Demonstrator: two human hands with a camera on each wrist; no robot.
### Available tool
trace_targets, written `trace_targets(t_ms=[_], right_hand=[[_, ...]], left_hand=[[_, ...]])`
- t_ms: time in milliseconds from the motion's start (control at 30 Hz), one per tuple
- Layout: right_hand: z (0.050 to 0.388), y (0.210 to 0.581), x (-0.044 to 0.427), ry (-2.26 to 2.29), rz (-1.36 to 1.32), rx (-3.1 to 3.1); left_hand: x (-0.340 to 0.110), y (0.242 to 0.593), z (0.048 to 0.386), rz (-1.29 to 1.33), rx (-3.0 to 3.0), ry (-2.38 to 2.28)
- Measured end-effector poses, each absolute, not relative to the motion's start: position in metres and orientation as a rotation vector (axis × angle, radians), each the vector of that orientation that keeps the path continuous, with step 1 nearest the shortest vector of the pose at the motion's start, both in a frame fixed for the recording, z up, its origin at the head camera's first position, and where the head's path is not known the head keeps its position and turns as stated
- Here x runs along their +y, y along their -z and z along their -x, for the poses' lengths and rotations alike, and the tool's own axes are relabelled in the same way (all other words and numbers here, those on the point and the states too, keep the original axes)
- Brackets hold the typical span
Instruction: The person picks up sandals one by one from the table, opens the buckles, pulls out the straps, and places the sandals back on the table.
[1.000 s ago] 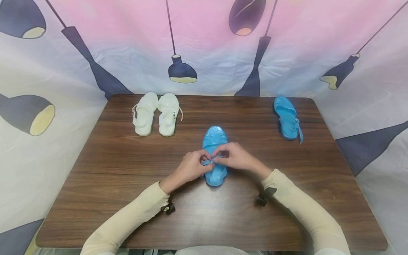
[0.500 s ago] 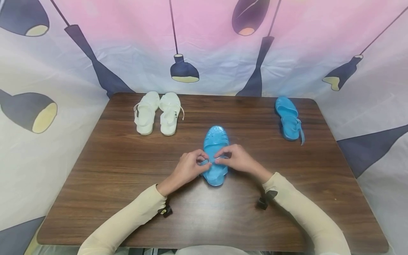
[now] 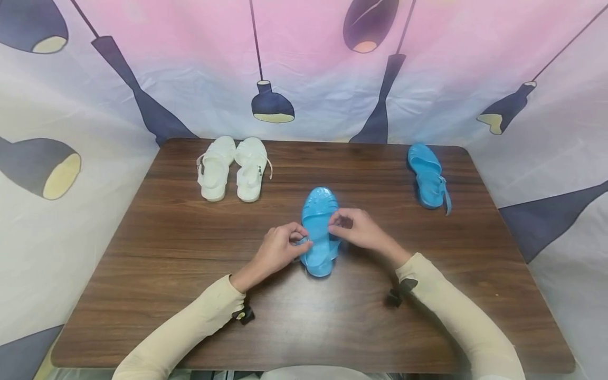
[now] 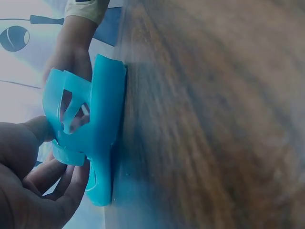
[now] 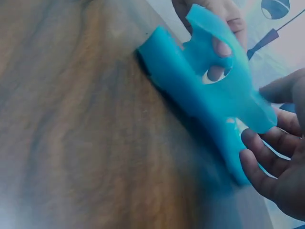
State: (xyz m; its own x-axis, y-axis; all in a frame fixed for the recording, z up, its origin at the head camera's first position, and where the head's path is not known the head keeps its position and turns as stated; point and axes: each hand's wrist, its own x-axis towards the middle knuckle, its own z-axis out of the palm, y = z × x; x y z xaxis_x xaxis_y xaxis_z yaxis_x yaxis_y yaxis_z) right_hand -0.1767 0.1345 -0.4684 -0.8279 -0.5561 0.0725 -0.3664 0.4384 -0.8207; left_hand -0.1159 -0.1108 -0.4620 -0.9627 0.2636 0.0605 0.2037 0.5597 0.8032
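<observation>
A blue sandal [image 3: 319,211] lies sole down on the wooden table, toe pointing away. At its left side my left hand [image 3: 280,247] pinches the strap between thumb and fingers; the left wrist view shows thumb and fingers on either side of the blue strap [image 4: 69,155]. My right hand [image 3: 363,232] is at the sandal's right edge. In the right wrist view its thumb and curled fingers [image 5: 269,157] hold the blue side piece [image 5: 259,112]. Between the two hands the inside of the sandal shows.
Two white sandals [image 3: 250,169] stand side by side at the back left of the table [image 3: 180,295]. Another blue sandal [image 3: 429,177], its strap hanging out to the side, lies at the back right. A patterned cloth [image 3: 313,63] hangs behind the table.
The hands have moved apart: my right hand has shifted right and the left slightly left. The strap ends, together at the middle of the sandal earlier, are now separated.
</observation>
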Motion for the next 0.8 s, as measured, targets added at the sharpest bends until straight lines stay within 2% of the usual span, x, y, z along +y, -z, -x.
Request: trace_targets(t_ms=[300, 800], right_hand=[[0.174, 0.461, 0.116, 1.237, 0.922, 2.414], [0.165, 0.476, 0.115, 1.289, 0.744, 2.487]], left_hand=[[-0.109, 0.462, 0.116, -0.449, 2.736, -1.331], [-0.113, 0.461, 0.114, -0.417, 2.768, -1.323]])
